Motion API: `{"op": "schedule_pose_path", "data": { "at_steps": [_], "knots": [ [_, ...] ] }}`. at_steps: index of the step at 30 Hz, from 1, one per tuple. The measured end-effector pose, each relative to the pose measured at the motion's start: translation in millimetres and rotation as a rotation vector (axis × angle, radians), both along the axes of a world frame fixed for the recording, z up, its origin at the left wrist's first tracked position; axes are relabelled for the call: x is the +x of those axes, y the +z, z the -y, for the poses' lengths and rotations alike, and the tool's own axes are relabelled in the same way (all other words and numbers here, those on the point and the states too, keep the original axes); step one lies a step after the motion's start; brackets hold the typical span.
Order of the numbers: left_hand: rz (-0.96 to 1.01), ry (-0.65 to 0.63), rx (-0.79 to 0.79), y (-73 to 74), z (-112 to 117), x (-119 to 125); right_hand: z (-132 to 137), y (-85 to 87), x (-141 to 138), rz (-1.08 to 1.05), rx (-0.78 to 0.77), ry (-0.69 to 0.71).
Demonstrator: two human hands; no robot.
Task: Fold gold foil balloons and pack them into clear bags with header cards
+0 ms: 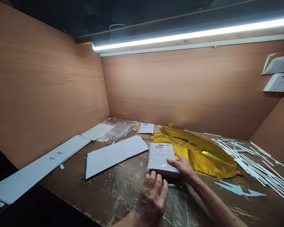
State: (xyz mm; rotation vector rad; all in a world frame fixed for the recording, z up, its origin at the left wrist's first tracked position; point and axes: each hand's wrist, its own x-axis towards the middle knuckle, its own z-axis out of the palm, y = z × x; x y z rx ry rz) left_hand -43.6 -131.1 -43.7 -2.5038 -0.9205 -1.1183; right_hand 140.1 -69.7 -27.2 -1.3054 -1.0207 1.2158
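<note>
Pressing its spread fingers onto the right edge of a plastic-wrapped white rectangular packet, the right hand holds it near the middle of the scarred brown wooden bench. The left hand, fingers loosely together and curled, sits just near the packet, though any contact is hard to tell. A crumpled gold foil balloon lies just beyond to the right, a flat white card sheet to the left, and thin white plastic sticks far right.

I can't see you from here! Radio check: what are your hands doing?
Right hand on wrapped white packet. Left hand just below it. Gold foil beyond, not blocking.
</note>
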Motion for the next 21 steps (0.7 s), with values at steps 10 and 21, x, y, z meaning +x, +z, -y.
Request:
{"op": "schedule_pose_path", "data": {
  "at_steps": [10, 21],
  "knots": [
    [-0.615, 0.124, 0.068, 6.4, -14, 35, 1, 18.3, -2, 0.186, -0.007, 0.054],
    [-0.566, 0.04, 0.047, -8.4, -4, 34, 44, 17.5, -26, 1.701, 0.855, 0.062]
  ]
}}
